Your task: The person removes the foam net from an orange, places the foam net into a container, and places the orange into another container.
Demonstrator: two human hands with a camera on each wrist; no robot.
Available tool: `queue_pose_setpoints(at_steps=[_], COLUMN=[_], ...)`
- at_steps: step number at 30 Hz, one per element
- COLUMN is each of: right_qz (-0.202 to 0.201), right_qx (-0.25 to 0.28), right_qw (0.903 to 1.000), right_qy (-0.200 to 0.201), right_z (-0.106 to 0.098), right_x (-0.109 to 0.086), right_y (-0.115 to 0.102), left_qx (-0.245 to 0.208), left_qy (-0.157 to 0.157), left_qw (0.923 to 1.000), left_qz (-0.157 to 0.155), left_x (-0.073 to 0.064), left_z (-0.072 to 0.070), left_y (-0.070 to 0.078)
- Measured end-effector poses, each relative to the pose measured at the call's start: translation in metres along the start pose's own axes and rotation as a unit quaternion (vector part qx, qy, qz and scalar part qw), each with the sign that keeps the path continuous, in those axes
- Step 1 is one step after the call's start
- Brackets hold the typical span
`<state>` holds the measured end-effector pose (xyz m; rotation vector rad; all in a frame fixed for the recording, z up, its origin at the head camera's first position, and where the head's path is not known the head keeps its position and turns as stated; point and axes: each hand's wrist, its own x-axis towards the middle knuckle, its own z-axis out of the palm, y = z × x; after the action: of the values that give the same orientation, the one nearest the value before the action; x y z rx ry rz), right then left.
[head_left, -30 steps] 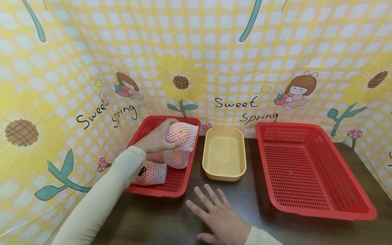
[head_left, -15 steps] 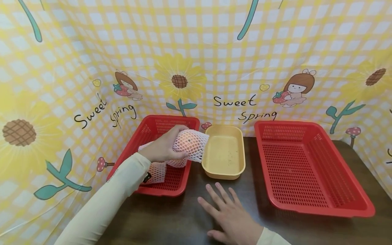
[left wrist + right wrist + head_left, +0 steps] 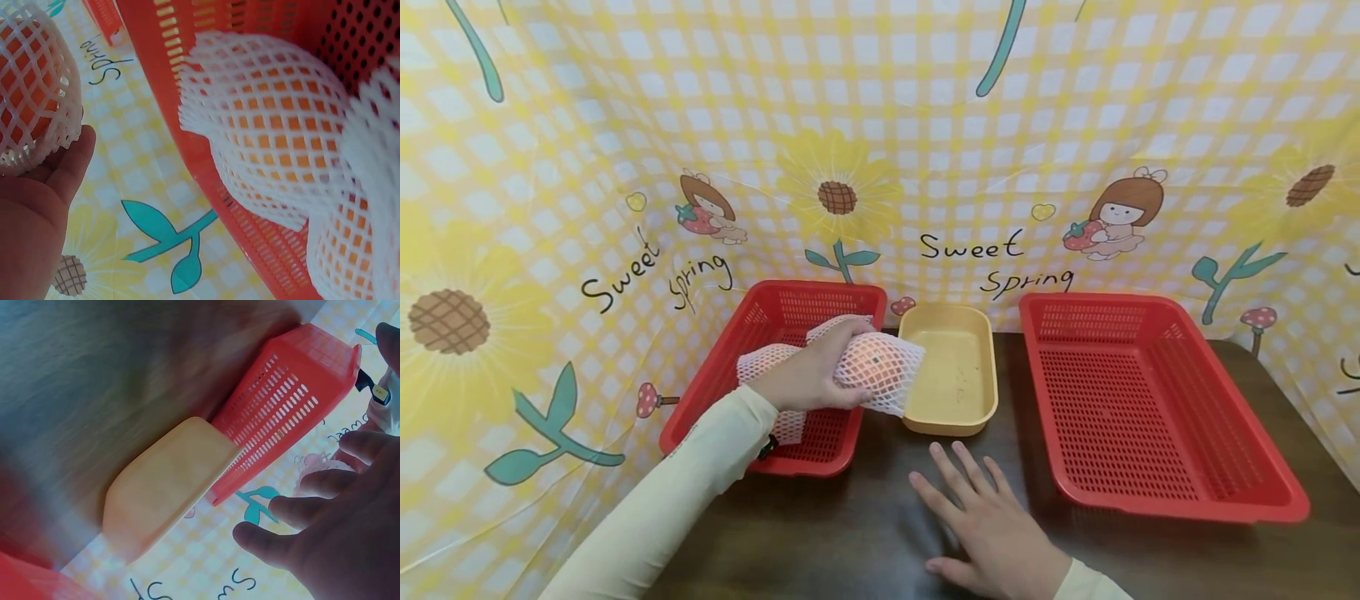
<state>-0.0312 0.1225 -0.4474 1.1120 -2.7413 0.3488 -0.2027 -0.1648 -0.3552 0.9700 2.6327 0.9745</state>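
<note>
As left grip (image 3: 808, 367) shifted, held fruit (image 3: 878, 367) neared tray (image 3: 957, 358).

- Here's the left hand (image 3: 808, 371) at the left red basket's (image 3: 831, 437) right rim, its netted fruit (image 3: 874, 367) overlapping the yellow tray's (image 3: 955, 367) left edge in the head view; from above, the tray's middle lies open!
- Tight on that side: other netted fruits (image 3: 767, 358) crowd the basket beneath the wrist.
- Near end of the tray, the right hand's (image 3: 1000, 525) spread fingers stand in the way.
- Only a narrow strip of table (image 3: 820, 533) between tray and right red basket (image 3: 1127, 417), whose wide interior lies open above.
- And behind, the printed cloth (image 3: 925, 108) walls everything off!
</note>
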Motion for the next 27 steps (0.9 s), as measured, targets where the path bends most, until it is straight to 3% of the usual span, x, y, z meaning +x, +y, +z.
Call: queue_pose_setpoints(at_steps=[4,13,17,20,24,27], right_qz=[0.007,0.013,0.028,0.038,0.042,0.049], right_qx=[0.005,0.001,0.014,0.020,0.019,0.022], right_qw=[1.0000,0.9998,0.9995,0.9990,0.9989,0.9985], right_qy=[-0.001,0.015,-0.001,-0.011,-0.009,-0.012], right_z=[0.000,-0.003,-0.005,-0.005,-0.005,-0.007], right_x=[-0.004,-0.013,-0.016,-0.018,-0.022,-0.026], right_y=[0.001,0.002,0.004,0.006,0.008,0.009], left_qx=[0.001,0.018,-0.005,-0.017,0.002,0.005], left_qy=[-0.005,0.000,-0.006,-0.012,-0.012,-0.018], left_qw=[1.0000,0.9998,1.0000,0.9996,0.9993,0.9995], left_qz=[-0.009,0.008,0.001,0.019,0.035,0.027], left_x=[-0.004,-0.009,-0.014,-0.017,-0.020,-0.025], left_z=[0.004,0.015,0.020,0.024,0.030,0.035], left_y=[0.005,0.017,0.024,0.029,0.033,0.035])
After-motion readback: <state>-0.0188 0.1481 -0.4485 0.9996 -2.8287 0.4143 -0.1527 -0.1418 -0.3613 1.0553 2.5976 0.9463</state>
